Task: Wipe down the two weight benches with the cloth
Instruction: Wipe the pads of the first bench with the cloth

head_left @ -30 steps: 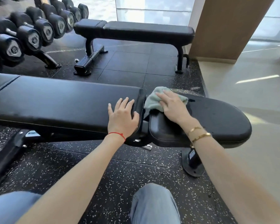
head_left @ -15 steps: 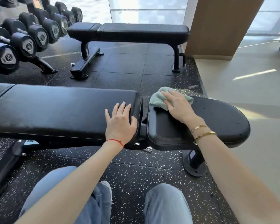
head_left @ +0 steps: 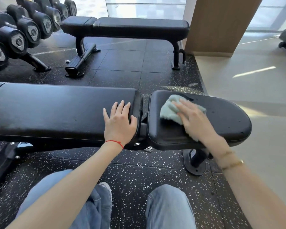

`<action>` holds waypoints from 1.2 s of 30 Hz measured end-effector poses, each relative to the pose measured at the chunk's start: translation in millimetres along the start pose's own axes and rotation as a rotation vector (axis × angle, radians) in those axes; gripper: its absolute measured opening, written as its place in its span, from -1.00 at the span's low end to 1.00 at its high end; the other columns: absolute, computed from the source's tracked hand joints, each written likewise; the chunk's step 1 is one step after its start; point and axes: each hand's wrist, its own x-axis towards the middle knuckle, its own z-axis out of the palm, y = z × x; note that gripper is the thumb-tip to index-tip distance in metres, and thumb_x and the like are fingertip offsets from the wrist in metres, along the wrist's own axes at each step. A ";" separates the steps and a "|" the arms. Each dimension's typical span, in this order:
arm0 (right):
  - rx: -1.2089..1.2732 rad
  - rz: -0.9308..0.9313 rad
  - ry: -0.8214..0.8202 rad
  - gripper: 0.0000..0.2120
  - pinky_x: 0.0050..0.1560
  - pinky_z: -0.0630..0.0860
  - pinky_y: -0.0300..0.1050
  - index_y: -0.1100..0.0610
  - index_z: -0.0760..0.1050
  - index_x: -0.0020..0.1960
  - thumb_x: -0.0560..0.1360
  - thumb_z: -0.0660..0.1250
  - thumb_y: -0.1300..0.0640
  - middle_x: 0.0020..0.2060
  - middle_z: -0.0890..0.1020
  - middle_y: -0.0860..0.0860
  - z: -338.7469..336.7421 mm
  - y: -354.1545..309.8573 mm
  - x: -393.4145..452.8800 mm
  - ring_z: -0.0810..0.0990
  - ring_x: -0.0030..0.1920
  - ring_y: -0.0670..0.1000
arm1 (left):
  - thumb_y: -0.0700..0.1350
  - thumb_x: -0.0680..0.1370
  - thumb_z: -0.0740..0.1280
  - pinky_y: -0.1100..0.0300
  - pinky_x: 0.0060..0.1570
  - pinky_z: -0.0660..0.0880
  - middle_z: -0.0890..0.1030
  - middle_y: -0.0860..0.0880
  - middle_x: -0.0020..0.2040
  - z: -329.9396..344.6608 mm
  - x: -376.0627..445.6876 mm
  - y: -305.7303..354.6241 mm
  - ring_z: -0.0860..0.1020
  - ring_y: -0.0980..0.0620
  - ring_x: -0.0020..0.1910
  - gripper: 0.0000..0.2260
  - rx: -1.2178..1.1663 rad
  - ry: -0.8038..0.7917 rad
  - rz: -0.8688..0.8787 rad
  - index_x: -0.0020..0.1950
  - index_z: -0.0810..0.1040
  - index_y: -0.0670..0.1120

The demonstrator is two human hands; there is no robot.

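The near black weight bench (head_left: pixel 56 111) runs across the view, its long back pad on the left and its rounded seat pad (head_left: pixel 221 116) on the right. My right hand (head_left: pixel 193 120) presses a pale green cloth (head_left: pixel 169 111) flat onto the seat pad. My left hand (head_left: pixel 119 121) rests palm down, fingers apart, on the right end of the back pad beside the gap. The second black bench (head_left: pixel 135 27) stands further back, untouched.
A rack of black dumbbells (head_left: pixel 20 35) lines the far left. A wooden pillar (head_left: pixel 218 25) rises at the far right of the second bench. Speckled rubber flooring gives way to smooth beige floor (head_left: pixel 254 96) on the right. My knees in jeans are below.
My right hand has slid the cloth from the seat pad's far left corner towards its middle and nearer to me. My left hand has stayed planted on the back pad.
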 end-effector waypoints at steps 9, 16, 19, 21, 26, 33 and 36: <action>0.069 -0.137 -0.079 -0.59 0.51 0.06 -0.04 -0.06 0.36 0.43 0.60 0.21 0.12 0.46 0.32 0.03 17.1 -46.6 -21.5 0.21 0.47 0.06 | 0.02 0.56 0.09 -0.25 0.48 -0.02 0.31 -0.06 0.51 -0.3 0.0 0.9 0.18 -0.06 0.52 -0.51 0.004 -0.007 -0.003 0.48 0.34 -0.05; -0.026 0.084 0.047 -0.57 0.45 0.07 -0.13 -0.09 0.33 0.44 0.60 0.18 0.15 0.46 0.32 0.04 -16.7 20.5 -28.1 0.25 0.46 0.07 | 0.06 0.53 0.01 -0.24 0.49 -0.02 0.30 -0.05 0.52 0.5 -1.8 -0.1 0.18 -0.05 0.53 -0.46 0.011 -0.014 0.005 0.49 0.33 -0.04; -0.073 0.163 0.027 -0.58 0.47 0.08 0.00 -0.03 0.29 0.46 0.61 0.15 0.11 0.45 0.31 0.14 -7.2 45.8 35.7 0.26 0.44 0.20 | 0.05 0.52 0.01 -0.24 0.49 -0.01 0.31 -0.05 0.51 0.3 -1.5 2.4 0.18 -0.05 0.53 -0.46 0.021 -0.005 -0.006 0.49 0.34 -0.04; -0.077 0.152 0.015 -0.58 0.45 0.13 0.04 0.02 0.32 0.45 0.59 0.17 0.13 0.41 0.36 0.20 8.3 34.8 62.3 0.31 0.40 0.24 | 0.04 0.51 0.03 -0.25 0.48 0.00 0.33 -0.05 0.50 0.6 -0.9 3.4 0.20 -0.06 0.52 -0.46 0.020 0.001 -0.011 0.47 0.36 -0.04; 0.018 -0.079 -0.072 -0.59 0.49 0.05 0.02 -0.04 0.34 0.44 0.60 0.18 0.13 0.47 0.30 0.09 23.1 -28.9 9.3 0.22 0.45 0.16 | 0.00 0.55 0.13 -0.25 0.48 0.01 0.35 -0.06 0.49 0.5 -0.3 3.5 0.21 -0.06 0.51 -0.53 0.015 0.001 -0.017 0.46 0.37 -0.06; 0.059 -0.022 -0.011 -0.58 0.47 0.15 -0.12 -0.13 0.34 0.43 0.60 0.18 0.14 0.46 0.32 -0.07 -26.3 14.6 -56.9 0.25 0.46 -0.06 | 0.04 0.51 0.06 -0.25 0.48 0.02 0.36 -0.05 0.48 0.9 -0.6 1.7 0.22 -0.05 0.50 -0.48 0.004 0.016 -0.008 0.45 0.38 -0.05; -0.044 0.129 0.032 -0.59 0.46 0.13 -0.02 -0.11 0.32 0.44 0.62 0.15 0.11 0.47 0.32 0.02 -34.1 60.1 -7.9 0.28 0.45 0.09 | 0.04 0.51 0.06 -0.26 0.47 0.03 0.38 -0.06 0.47 0.9 -0.4 2.8 0.24 -0.06 0.50 -0.48 0.006 0.027 -0.004 0.44 0.40 -0.06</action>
